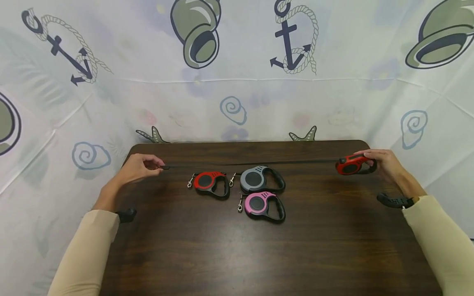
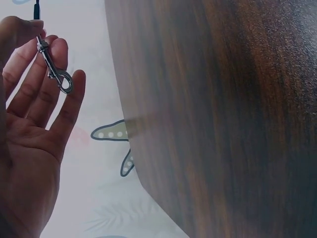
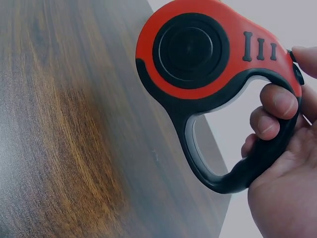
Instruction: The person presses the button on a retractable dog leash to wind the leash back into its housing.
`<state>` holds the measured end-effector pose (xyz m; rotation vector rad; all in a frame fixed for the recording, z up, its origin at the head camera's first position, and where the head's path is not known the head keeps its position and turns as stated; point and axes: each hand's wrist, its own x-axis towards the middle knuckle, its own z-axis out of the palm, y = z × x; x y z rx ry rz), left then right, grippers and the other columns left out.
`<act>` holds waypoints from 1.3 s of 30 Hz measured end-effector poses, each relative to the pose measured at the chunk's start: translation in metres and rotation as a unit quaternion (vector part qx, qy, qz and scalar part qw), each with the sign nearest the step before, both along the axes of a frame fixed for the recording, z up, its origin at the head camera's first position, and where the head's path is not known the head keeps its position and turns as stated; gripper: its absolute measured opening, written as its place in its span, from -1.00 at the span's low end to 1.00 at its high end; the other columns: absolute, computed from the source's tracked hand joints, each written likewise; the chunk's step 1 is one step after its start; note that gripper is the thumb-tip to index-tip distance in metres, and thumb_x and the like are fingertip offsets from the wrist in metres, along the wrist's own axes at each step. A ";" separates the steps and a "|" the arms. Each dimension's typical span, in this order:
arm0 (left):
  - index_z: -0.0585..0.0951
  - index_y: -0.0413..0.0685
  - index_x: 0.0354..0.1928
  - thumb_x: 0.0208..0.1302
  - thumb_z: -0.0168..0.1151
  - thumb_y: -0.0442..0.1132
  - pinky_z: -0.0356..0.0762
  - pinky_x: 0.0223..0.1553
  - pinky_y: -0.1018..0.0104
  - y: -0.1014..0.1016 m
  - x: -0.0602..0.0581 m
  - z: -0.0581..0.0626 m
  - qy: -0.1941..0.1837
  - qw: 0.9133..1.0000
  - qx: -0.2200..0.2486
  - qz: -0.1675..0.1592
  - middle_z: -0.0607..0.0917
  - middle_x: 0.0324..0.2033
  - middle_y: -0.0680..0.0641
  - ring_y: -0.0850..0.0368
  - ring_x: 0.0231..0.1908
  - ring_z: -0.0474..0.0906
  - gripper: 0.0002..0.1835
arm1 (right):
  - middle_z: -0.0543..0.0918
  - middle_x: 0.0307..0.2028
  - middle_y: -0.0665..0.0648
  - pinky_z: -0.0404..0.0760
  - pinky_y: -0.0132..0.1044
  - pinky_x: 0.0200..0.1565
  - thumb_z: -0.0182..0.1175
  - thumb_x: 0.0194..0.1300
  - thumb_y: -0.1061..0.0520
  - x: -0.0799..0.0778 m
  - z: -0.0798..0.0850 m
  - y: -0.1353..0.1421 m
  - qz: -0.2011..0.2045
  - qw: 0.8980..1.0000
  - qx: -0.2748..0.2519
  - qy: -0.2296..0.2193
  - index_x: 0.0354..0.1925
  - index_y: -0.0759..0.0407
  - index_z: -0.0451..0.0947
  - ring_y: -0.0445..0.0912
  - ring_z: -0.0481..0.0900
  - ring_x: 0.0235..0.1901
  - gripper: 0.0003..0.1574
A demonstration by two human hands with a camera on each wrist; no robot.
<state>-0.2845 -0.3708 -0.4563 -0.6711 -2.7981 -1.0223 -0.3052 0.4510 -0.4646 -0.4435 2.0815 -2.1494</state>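
Note:
My right hand grips the black handle of a red retractable dog leash at the table's right side. In the right wrist view, fingers curl through the handle loop and the thumb lies by the button. From its case a dark strap runs nearly straight across to the left. At the far left, my left hand pinches the strap's end between thumb and finger. A silver snap hook hangs from that end over the other spread fingers in the left wrist view.
Another red retractable leash, a grey one and a pink one lie mid-table, just nearer than the taut strap. Each has a small metal clip at its left. The brown wooden table backs onto a printed cloth.

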 end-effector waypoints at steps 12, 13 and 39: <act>0.80 -0.15 -0.18 0.19 0.52 -0.42 0.58 -0.29 0.58 0.002 0.004 -0.001 -0.003 1.000 -0.018 0.014 0.81 -0.34 -0.05 0.25 -0.38 0.65 -0.84 | 0.81 -0.22 -0.03 0.23 -0.22 -0.30 0.05 0.56 0.42 0.001 -0.001 0.001 -0.025 0.999 0.028 0.006 0.02 0.39 0.77 -0.08 0.32 -0.35 -0.66; 0.80 -0.16 -0.18 0.19 0.52 -0.42 0.58 -0.29 0.58 0.002 0.005 -0.001 -0.004 1.000 -0.019 0.015 0.81 -0.34 -0.05 0.24 -0.38 0.65 -0.84 | 0.81 -0.22 -0.03 0.24 -0.22 -0.30 0.05 0.56 0.42 0.002 -0.001 0.000 -0.024 0.999 0.025 0.009 0.02 0.40 0.76 -0.08 0.33 -0.35 -0.66; 0.80 -0.16 -0.18 0.17 0.55 -0.42 0.58 -0.30 0.57 0.020 -0.002 0.007 0.002 1.000 -0.024 0.007 0.82 -0.33 -0.06 0.25 -0.38 0.66 -0.82 | 0.65 -0.15 -0.13 0.28 -0.18 -0.56 0.31 0.49 0.26 0.009 0.009 -0.024 -0.057 0.976 0.208 0.018 0.18 0.25 0.69 -0.20 0.27 -0.62 -0.66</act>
